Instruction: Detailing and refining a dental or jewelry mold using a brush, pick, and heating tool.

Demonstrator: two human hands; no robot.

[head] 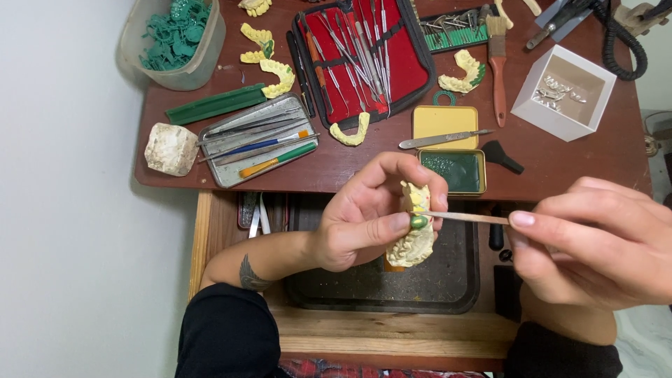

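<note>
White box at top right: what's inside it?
The white box holds a few small silvery metal pieces lying loose on its floor. Its near wall hides the front strip of the floor, so anything there can't be seen.

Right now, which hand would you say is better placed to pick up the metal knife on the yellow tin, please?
Probably the right hand: it is nearer the metal knife, though it holds a thin tool. The left hand grips the yellow dental cast.

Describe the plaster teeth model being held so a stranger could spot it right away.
Below the brown table's front edge, over the dark tray, the left hand grips a pale yellow dental cast. Unlike the casts lying on the table, it carries a green blob touched by a thin tool.
</note>
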